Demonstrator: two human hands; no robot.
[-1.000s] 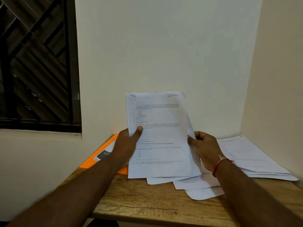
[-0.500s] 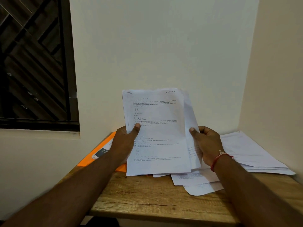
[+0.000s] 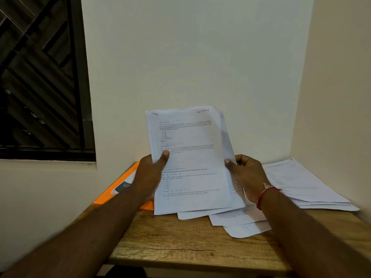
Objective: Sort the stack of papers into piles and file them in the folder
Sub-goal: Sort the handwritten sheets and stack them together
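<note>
Head view. Holding a bunch of papers (image 3: 190, 161) up off the table (image 3: 180, 243), between both hands. Gripping its left edge with the left hand (image 3: 149, 175), thumb flat on the front page. Gripping its right edge with the right hand (image 3: 247, 175), thumb on the front and fingers curled behind, with a red thread (image 3: 268, 190) round that wrist. Marked "SECTION 6" at the top of the front page, with more pages peeking out behind on the right-hand side.

Below the hands, flat on the table: a few loose sheets (image 3: 241, 223), spread out crooked. Just past the right hand: a flat pile (image 3: 305, 183) of pages. Behind the left hand and partly hidden by it: the orange folder (image 3: 109, 194), lying flat. Cannot tell if open or closed.

Looks like the sorting step: reading the front page to pick a pile for it. Nothing put in the folder yet, by the look of it.

Next, most likely: slide the front page off with one hand, keep the rest pinched with the other, then lay it on the pile where it belongs. Thin paper, so go gently and take only one page.
</note>
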